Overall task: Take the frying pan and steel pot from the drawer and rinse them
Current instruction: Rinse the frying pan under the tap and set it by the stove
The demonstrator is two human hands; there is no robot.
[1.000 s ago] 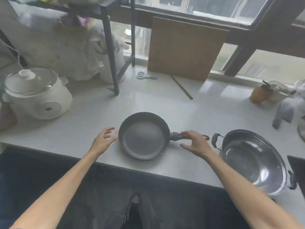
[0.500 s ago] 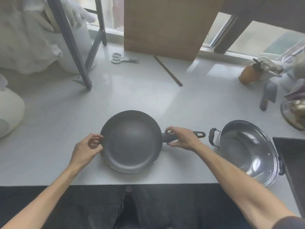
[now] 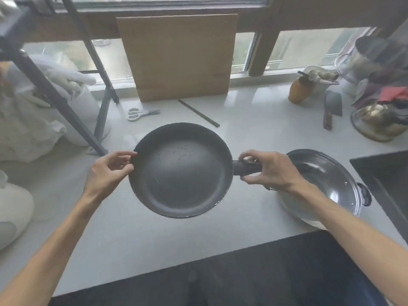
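Note:
A dark grey frying pan [image 3: 181, 171] hangs a little above the white countertop [image 3: 136, 239], held level between both hands. My left hand [image 3: 109, 171] pinches its left rim. My right hand [image 3: 270, 170] grips its black handle. A shiny steel pot [image 3: 331, 184] with black side handles stands on the counter at the right, partly hidden behind my right hand and forearm.
A dark sink [image 3: 388, 180] opens at the far right edge. A wooden board [image 3: 178, 56] leans against the window. Scissors [image 3: 141, 113], a chopstick [image 3: 198, 113], a cleaver [image 3: 332, 109], a jar [image 3: 300, 89] and a black rack leg [image 3: 66, 104] lie behind.
Both hands closed on the pan, left on the rim and right on the handle, and lifted it off the counter. The pan has shifted right toward the pot.

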